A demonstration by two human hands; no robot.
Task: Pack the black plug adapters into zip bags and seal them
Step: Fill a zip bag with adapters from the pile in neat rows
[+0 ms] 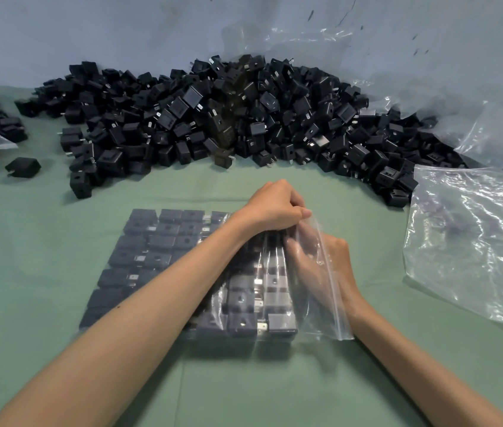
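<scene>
Pinching the zip bag (315,303) mouth at 12 o'clock, left hand (275,204) holds it open, seemingly so right hand (341,257), fingers straight inside, can level the adapters (164,241).

left hand (275,208): curled, pinching zip bag (307,322) | right hand (338,260): fingers extended

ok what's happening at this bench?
A person is packing black adapters into a zip bag on the table. The bag is filled with neat rows, mouth not yet sealed. The left hand pinches the mouth's far corner; the right hand sits in the open mouth by the last row, its grip unclear through the plastic. A big loose pile lies behind, empty bags to the right.
</scene>
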